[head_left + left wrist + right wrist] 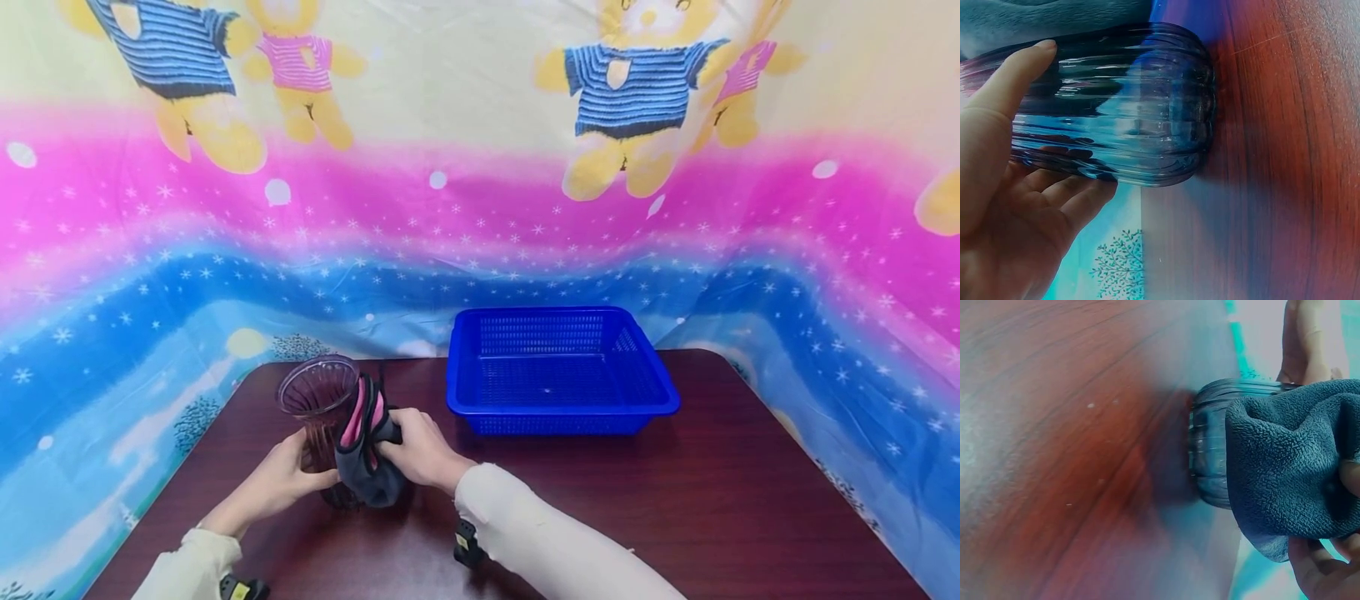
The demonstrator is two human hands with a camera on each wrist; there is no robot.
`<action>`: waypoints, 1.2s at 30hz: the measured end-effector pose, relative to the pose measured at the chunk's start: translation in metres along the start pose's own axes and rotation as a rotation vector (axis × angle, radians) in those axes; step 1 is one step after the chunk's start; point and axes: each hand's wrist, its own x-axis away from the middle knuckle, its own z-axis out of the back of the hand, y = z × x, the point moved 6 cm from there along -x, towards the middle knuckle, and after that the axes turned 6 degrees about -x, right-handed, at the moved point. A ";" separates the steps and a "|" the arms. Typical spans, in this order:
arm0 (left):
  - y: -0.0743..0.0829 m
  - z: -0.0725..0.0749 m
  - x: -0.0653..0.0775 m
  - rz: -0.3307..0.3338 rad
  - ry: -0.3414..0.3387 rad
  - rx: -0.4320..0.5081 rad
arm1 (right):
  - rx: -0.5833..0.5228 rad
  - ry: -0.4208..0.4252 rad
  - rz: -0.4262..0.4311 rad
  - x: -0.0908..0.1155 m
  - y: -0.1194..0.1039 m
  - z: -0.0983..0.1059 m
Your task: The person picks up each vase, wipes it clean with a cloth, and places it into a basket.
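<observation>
A purple-tinted ribbed glass vase point(318, 390) with a flared rim stands near the table's left side. My left hand point(281, 479) grips its body, thumb on one side and fingers on the other, as the left wrist view also shows. Pinched in my right hand point(422, 446) is a grey cloth point(371, 482) with a pink inner side and dark edging. The bunched cloth lies along the vase's right side and hides part of the glass in the right wrist view. Whether the vase's base point(1200, 106) touches the tabletop I cannot tell.
A blue plastic basket point(562, 410) with perforated walls sits at the back of the dark red wooden table point(720, 483), right of the vase. Behind the table hangs a patterned curtain point(480, 208) with bears and snowflakes. Small black devices point(467, 543) are worn at both wrists.
</observation>
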 end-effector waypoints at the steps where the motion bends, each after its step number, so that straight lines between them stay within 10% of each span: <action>1: 0.000 0.000 0.000 -0.005 -0.001 0.002 | -0.003 0.003 0.004 0.000 -0.002 0.001; 36: 0.001 -0.002 0.000 -0.021 -0.012 0.022 | 0.050 -0.005 -0.003 -0.006 -0.020 0.011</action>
